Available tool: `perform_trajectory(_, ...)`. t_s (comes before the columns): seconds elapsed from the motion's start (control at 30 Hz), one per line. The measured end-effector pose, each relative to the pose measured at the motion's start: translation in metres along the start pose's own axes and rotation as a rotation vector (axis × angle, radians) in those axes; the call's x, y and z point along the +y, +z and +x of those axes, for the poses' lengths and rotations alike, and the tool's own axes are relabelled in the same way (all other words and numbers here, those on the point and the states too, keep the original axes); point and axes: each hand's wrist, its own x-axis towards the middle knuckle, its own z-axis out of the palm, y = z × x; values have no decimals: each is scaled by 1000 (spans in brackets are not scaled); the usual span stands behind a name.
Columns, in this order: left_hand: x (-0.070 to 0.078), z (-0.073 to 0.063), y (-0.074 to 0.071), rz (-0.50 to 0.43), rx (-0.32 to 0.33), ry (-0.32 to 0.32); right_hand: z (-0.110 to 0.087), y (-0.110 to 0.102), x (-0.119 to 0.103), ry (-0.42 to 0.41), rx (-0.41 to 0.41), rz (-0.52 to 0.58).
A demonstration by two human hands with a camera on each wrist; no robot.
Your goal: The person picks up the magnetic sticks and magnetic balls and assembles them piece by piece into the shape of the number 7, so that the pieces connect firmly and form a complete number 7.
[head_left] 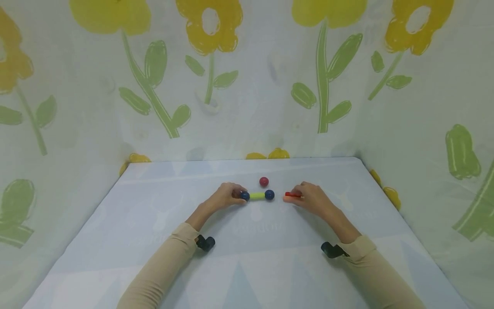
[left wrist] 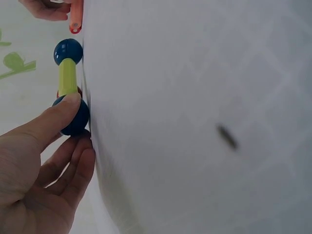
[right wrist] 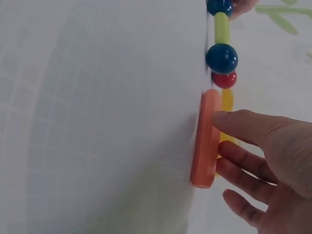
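A straight yellow-green rod [head_left: 257, 195] lies between 2 glossy dark-blue balls [head_left: 269, 195], in front of a glossy red ball [head_left: 264, 182] on the pale tabletop [head_left: 262, 236]. The left blue ball [head_left: 245, 196] is in the left hand [head_left: 227, 195]; apart to the right, an orange-red stick [right wrist: 205, 146] is in the right hand [head_left: 313, 199].

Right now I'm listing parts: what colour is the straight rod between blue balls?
Yellow-green rod, clearest in the left wrist view.

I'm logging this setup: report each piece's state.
Left blue ball: pinched by left hand
Right blue ball: unheld, against yellow-green rod
Yellow-green rod: between the blue balls, touching both
Orange rod: held by right hand, apart from blue balls
Red ball: unheld, apart
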Motion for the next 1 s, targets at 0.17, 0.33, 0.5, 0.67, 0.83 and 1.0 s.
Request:
perform_trajectory(0.17,-1,0,1,0,0,-8,-1,4,6,-1,7,8)
perform_trajectory(0.33,0,0,2,-9,3,-20,-2,6,8,-9,18,4)
perform_trajectory(0.5,0,0,1,-24,2,-25,-2,7,9,-2,21,-3)
perform_trajectory(0.67,0,0,1,-25,3,-12,-2,7,9,0,25,-23)
perform_trajectory(0.83,0,1,1,-22,2,-10,-2,7,9,6,20,-18)
perform_trajectory(1.0,1,-1,1,-17,7,15,-3,7,9,8,18,-7)
